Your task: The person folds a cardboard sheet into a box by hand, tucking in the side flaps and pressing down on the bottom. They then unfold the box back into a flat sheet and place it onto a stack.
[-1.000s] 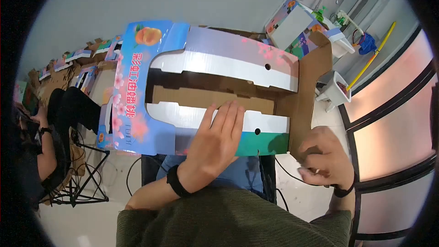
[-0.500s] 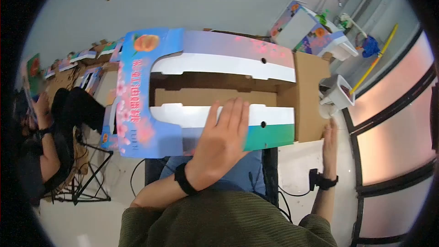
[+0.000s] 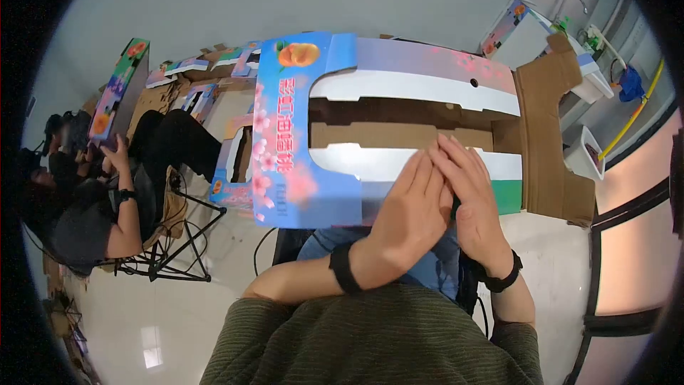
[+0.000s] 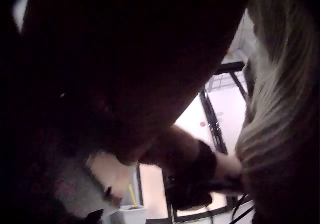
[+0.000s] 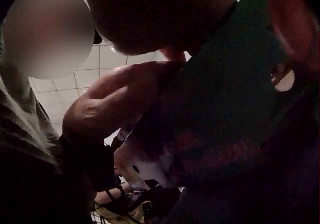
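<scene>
A printed cardboard fruit carton (image 3: 299,192) with a peach picture lies across my lap, its long top opening facing me. My left hand (image 3: 410,217) rests with straight fingers on the carton's near side panel (image 3: 345,164), which has a white edge. Right beside it, my right hand (image 3: 474,207) lies on the same panel with extended fingers, the fingertips of both hands close together at the opening. A brown end flap (image 3: 548,135) sticks out on the right. In the right wrist view the green part of the panel (image 5: 215,94) is dark.
On the left, a seated person (image 3: 85,228) holds up another printed carton (image 3: 117,93). More cartons (image 3: 192,64) stand along the wall. At the right are a sink (image 3: 591,82), a white bin (image 3: 584,153) and a yellow pole (image 3: 634,114).
My right hand has left the brown end flap and come left, beside my left hand on the near panel. The view has turned left. The other person has raised a carton.
</scene>
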`<state>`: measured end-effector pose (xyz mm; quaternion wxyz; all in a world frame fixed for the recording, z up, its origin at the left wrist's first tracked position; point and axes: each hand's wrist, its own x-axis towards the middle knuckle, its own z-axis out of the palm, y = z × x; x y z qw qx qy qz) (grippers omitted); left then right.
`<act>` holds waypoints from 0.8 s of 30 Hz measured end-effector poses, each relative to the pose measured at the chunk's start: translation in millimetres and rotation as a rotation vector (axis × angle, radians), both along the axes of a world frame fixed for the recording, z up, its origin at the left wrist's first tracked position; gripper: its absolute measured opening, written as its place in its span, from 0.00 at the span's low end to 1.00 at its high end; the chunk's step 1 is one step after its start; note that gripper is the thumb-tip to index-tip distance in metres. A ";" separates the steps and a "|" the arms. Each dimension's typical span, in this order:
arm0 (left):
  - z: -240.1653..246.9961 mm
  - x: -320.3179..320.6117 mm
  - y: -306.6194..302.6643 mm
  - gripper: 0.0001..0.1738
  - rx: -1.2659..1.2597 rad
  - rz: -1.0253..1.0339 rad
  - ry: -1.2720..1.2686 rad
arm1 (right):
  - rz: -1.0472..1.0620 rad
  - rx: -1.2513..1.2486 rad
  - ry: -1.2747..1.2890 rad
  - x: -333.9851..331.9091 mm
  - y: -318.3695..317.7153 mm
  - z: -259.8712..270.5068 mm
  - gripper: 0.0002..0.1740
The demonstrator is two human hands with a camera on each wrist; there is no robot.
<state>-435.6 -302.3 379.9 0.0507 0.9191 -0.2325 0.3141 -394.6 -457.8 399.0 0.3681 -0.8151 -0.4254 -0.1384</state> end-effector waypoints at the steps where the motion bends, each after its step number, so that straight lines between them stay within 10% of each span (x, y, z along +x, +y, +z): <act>1: -0.4 -6.1 0.5 0.30 -0.061 -0.064 -0.018 | -0.001 -0.082 -0.036 1.0 -2.0 -1.0 0.42; 4: 25.0 -59.8 19.4 0.38 -0.122 -0.256 0.279 | -0.077 -0.324 -0.226 2.3 -5.8 -8.3 0.47; 10: 56.5 -91.2 87.3 0.37 0.000 0.015 0.317 | -0.216 -0.415 -0.307 -14.7 14.8 -12.0 0.58; 16: 73.7 -58.3 125.9 0.33 0.078 -0.085 0.287 | -0.067 -0.459 -0.410 -21.8 40.5 -3.3 0.54; 24: 100.9 3.1 129.9 0.23 0.149 -0.292 0.853 | -0.035 -0.487 -0.345 -17.6 40.5 -1.5 0.45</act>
